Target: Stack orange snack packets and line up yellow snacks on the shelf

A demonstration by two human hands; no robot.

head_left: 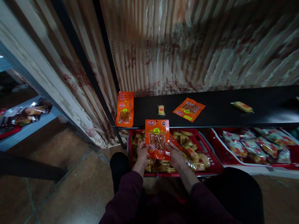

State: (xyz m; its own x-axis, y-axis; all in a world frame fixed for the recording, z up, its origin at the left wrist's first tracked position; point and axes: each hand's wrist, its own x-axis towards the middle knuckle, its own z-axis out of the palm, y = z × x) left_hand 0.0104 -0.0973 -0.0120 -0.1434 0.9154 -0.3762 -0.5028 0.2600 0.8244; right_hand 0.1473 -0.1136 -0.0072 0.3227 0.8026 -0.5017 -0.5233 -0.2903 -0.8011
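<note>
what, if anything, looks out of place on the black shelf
One orange packet lies askew on the black shelf, turned diagonally and apart from the straighter, overlapping packets at the shelf's left end. I see no spill or damage.

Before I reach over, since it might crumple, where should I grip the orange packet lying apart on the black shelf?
Probably pinch the orange packet at its near corner, coming from the front with your right hand once free. It lies flat, turned like a diamond, so one corner points toward you, near the front edge of the black shelf.
</note>
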